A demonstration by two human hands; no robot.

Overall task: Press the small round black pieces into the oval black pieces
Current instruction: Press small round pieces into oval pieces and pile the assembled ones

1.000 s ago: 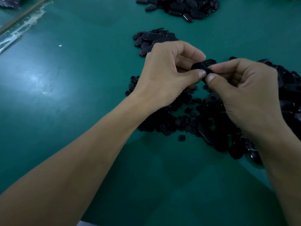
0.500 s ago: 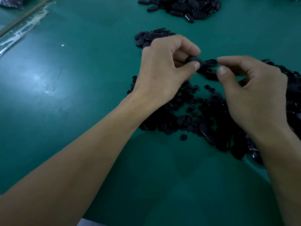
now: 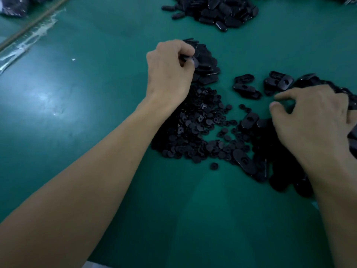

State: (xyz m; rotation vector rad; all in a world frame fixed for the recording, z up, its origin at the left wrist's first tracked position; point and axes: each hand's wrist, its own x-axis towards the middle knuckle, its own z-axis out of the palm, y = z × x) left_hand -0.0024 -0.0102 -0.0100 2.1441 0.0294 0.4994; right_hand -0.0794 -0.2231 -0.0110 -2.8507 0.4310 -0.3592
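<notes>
- Our left hand [image 3: 170, 74] is curled tight, with thumb and fingertips pinching one oval [image 3: 194, 61] by its edge.
- That oval sits at the hand's far right side, just over the top of a small stack [image 3: 207, 70] of ovals. The stack lies against the hand's right flank. We cannot tell whether the oval touches the stack.
- Our right hand [image 3: 313, 122] lies palm down, well apart from the left, with its fingers loosely bent. Its thumb [image 3: 274, 107] and forefinger [image 3: 282, 96] point left with a gap between them, and it grips nothing that we can see.
- Its outer fingers reach into dark parts at the right edge, too dim for us to sort out.
- Just beyond the forefinger lies a cluster [image 3: 278, 82] of ovals with their holes up. A pair [image 3: 244, 88] of ovals lies left of the cluster, between our two hands.
- The rounds [image 3: 193, 130] are heaped just right of our left wrist, nearer us than the stack, and spread toward the right hand.
- A stray round [image 3: 214, 165] lies alone at the heap's near edge.
- A far heap [image 3: 218, 10] of ovals sits at the top, well apart from both hands.
- All of this rests on a green table [image 3: 96, 93], with a strip of clear film [image 3: 29, 41] at the upper left.
</notes>
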